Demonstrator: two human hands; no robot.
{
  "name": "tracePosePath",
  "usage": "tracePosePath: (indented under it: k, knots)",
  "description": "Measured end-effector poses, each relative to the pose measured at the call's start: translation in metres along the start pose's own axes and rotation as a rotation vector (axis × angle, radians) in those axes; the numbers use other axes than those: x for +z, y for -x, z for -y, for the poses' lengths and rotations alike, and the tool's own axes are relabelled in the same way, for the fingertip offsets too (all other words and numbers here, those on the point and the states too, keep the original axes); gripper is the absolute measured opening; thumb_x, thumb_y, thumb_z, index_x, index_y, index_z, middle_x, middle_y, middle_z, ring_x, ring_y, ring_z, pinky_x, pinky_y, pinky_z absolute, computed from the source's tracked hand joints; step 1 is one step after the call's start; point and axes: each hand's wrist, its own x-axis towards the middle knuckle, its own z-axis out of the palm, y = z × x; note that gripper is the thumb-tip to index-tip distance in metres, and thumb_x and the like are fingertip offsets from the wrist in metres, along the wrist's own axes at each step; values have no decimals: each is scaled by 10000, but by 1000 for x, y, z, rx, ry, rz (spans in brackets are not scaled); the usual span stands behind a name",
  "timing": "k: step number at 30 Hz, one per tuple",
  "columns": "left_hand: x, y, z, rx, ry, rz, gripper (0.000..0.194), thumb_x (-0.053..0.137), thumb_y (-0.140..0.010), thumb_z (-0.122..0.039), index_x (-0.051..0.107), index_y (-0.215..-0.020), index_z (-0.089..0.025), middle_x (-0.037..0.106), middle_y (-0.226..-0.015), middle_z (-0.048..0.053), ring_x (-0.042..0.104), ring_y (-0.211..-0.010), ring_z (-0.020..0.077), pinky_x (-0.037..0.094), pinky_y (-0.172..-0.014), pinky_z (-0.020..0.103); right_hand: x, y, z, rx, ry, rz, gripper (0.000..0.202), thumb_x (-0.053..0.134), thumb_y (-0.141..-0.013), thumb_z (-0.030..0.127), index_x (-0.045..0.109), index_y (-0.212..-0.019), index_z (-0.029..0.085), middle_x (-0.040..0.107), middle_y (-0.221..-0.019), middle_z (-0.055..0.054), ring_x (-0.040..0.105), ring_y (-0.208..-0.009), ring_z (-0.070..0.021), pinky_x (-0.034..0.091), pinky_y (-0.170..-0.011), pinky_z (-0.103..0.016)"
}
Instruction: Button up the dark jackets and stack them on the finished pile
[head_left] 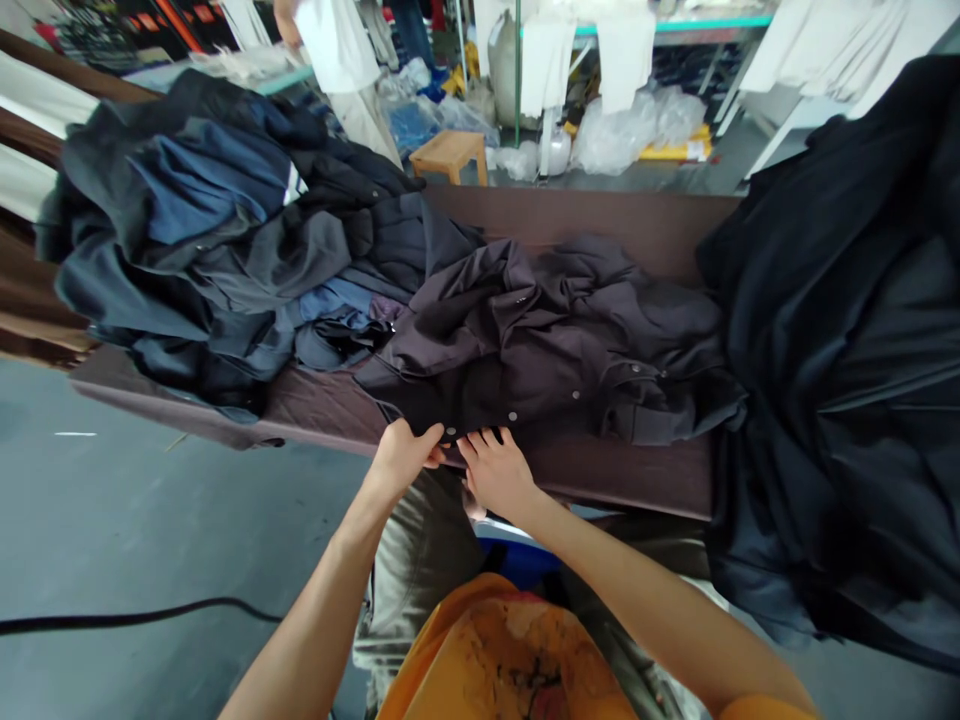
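Dark garment [487, 345] beyond left hand [401, 455], pinching near edge; right hand's [501, 473] fingers atop it; grip unclear

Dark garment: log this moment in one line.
garment: rumpled on table; left hand: pinching its near edge; right hand: on same edge; clothes pile: at left

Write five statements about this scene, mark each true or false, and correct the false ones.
1. The left hand and right hand are both at the near edge of the dark garment. True.
2. The wooden stool stands on the near side of the brown board. False: the wooden stool is beyond its far edge.
3. Round fasteners show on the dark garment. True.
4. The heap on the left is all white cloth. False: it is mostly dark, with some blue.
5. A person in a white top is beyond the brown board. True.
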Motion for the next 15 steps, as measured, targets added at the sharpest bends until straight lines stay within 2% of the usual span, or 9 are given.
tracePosePath:
  k: [3, 5, 8, 10, 12, 15]
  knots:
    - [4, -4, 8, -25, -110, 1, 188, 664, -718, -285, 693, -630, -121, 681, -572, 66, 688, -620, 238, 530, -557, 283, -1, -2, 3, 8, 19, 19, 323, 586, -897, 236, 609, -1200, 125, 629, -1188, -150, 481, -1165, -306, 371, -1032, -507]
    - [8, -8, 13, -20, -151, -35, 176, 687, -720, -279, 714, -681, -110, 712, -638, 80, 711, -739, 265, 540, -618, 286, -1, -2, 3, 2, 33, 18, 279, 585, -896, 224, 623, -1153, 124, 629, -1160, -145, 483, -1153, -302, 368, -1038, -500]
    - [12, -13, 16, 6, -167, -62, 294, 693, -781, -357, 746, -929, -109, 772, -923, 94, 711, -941, 250, 560, -752, 271, 1, -1, 1, -19, 60, 9, 300, 573, -907, 223, 610, -1184, 114, 613, -1184, -145, 473, -1169, -304, 351, -1063, -502]
    - [14, -16, 17, 3, -247, -70, 382, 691, -811, -407, 724, -1066, -125, 760, -1061, 92, 707, -987, 221, 559, -793, 249, 3, 0, 0, -29, 73, 2, 313, 550, -921, 220, 600, -1210, 109, 608, -1194, -144, 468, -1174, -306, 344, -1072, -506]
    - [16, -18, 19, -37, -389, -97, 439, 697, -815, -441, 712, -1092, -101, 754, -1061, 136, 716, -970, 242, 563, -771, 267, 4, 1, -1, -32, 78, -6, 333, 534, -927, 207, 587, -1238, 102, 606, -1201, -142, 466, -1175, -308, 346, -1071, -506]
    - [20, -18, 22, -89, -579, -157, 489, 687, -816, -487, 714, -1014, -39, 740, -965, 232, 718, -939, 331, 556, -733, 343, 5, 3, -2, -34, 73, -14, 369, 526, -927, 193, 564, -1280, 91, 604, -1219, -146, 473, -1163, -304, 355, -1065, -499]
